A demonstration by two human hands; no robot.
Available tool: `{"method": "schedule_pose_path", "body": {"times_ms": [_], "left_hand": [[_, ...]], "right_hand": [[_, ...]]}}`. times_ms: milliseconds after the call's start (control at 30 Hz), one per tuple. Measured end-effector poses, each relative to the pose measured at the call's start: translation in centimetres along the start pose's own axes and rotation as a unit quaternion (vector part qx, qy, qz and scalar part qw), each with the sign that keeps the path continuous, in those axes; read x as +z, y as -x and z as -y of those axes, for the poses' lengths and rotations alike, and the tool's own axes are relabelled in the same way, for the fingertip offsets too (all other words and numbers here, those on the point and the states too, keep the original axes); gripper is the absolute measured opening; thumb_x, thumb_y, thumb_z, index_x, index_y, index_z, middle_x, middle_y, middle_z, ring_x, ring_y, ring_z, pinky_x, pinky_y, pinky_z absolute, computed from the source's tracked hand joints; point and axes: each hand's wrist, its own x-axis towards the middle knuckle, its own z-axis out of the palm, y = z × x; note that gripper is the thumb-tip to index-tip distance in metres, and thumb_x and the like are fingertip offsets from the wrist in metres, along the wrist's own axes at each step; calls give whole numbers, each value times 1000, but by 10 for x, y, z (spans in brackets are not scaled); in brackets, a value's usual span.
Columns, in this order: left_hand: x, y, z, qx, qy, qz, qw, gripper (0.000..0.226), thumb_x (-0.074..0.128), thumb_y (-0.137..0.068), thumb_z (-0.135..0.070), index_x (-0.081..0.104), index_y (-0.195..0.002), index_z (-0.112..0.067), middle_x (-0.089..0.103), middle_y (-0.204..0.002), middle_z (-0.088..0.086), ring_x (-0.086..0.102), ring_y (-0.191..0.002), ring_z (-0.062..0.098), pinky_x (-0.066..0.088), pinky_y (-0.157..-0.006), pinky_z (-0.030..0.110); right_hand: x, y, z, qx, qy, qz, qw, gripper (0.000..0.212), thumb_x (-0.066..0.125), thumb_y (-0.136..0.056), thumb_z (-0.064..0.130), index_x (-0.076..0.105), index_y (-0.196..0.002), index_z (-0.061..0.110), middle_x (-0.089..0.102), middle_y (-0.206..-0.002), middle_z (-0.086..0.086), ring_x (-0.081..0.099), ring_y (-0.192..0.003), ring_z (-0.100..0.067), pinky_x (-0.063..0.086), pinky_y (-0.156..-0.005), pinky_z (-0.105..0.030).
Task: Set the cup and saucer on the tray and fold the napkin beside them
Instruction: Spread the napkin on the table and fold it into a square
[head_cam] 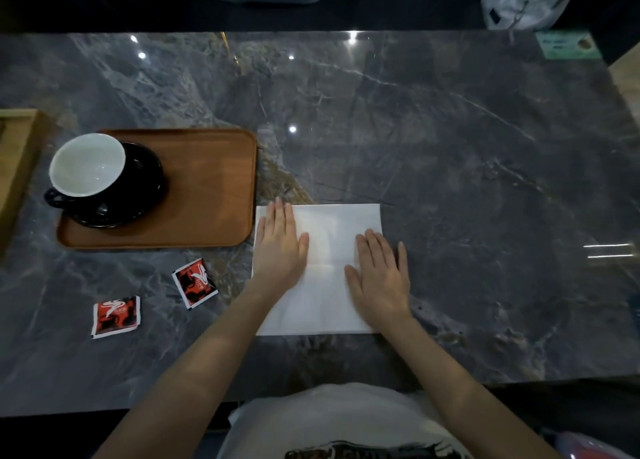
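Napkin [323,271] lies flat just right of the tray [207,188], pinned under our two released, open-palmed grips, left hand [278,247] nearer the tray, right hand [381,275] at its far edge

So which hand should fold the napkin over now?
Probably the right hand: it lies on the napkin's outer edge, free to lift it toward the tray, while the left hand pins the tray side.
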Motion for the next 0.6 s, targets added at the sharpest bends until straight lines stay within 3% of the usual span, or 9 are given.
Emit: {"method": "schedule_pose_path", "body": {"times_ms": [67,100,167,333,500,600], "left_hand": [[-8,-7,4,26,-24,-5,999,53,33,-82,-18,48,-123,11,52,-128,31,51,-119,42,45,-95,49],[-13,-12,7,37,-42,-10,998,45,42,-77,-10,55,-115,9,60,-117,30,59,-109,42,51,-83,47],[-28,-21,12,58,-65,-10,996,31,53,-73,-2,61,-103,2,65,-102,24,63,-93,40,52,-69,43],[-57,-45,19,85,-88,74,990,31,54,-85,-17,55,-116,-12,55,-113,11,51,-108,29,42,-85,40],[-67,-67,21,94,-80,155,980,43,65,-73,-9,53,-114,-12,57,-115,11,48,-111,29,42,-87,43],[-72,-79,21,94,-88,209,969,55,75,-66,-13,52,-115,-15,59,-117,8,49,-110,27,41,-85,39]], "right_hand": [[-10,-12,1,-3,-6,-48,999,44,35,-84,29,61,-112,8,64,-117,-12,59,-108,-29,38,-102,-48],[-16,-20,0,-4,-26,-43,999,35,39,-84,23,64,-104,8,66,-107,-12,61,-99,-30,43,-94,-44],[-31,-42,-4,-18,-71,-17,997,25,46,-87,12,64,-103,6,64,-108,-12,55,-101,-32,40,-87,-38],[-50,-84,-12,-86,-40,62,994,39,47,-87,9,49,-126,11,47,-132,-8,38,-124,-27,30,-94,-33],[-61,-109,-17,-75,-18,171,982,46,56,-82,16,46,-127,16,45,-128,-9,38,-122,-28,33,-96,-39],[-68,-117,-14,-73,-24,209,975,43,58,-79,15,47,-120,17,49,-124,-10,40,-117,-28,35,-89,-37]]}}
